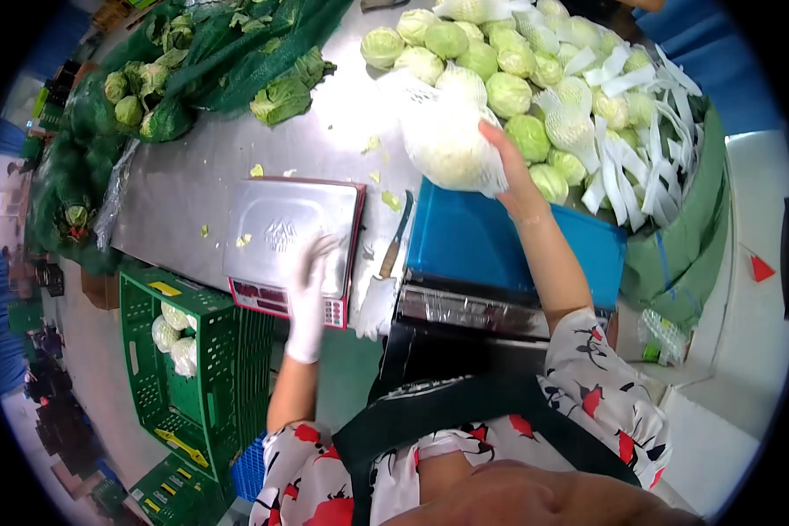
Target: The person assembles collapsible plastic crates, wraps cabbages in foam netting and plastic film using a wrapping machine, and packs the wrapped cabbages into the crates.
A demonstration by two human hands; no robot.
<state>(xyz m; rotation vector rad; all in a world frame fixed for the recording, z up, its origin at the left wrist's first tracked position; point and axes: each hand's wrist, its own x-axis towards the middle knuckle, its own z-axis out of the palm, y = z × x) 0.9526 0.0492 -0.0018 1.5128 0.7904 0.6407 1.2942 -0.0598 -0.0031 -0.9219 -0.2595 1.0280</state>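
My right hand (515,171) is bare and wrapped round a large pale cabbage (451,145) in a white foam net, above the back edge of a blue box lid. The fingers beneath the cabbage are hidden. My left hand (305,276) wears a white glove and hovers over the front right of the digital scale (276,230). Its fingers are stretched out and a little blurred, with nothing in them. A knife (396,235) with a wooden handle lies just right of the scale, and a white glove (377,305) lies below it.
Several cabbages (510,92) are heaped at the back right, with white foam nets (627,171) beside them. A blue lid (482,241) covers a box in front. Green netting (228,70) with cabbages lies at the back left. A green crate (136,307) at left holds netted cabbages.
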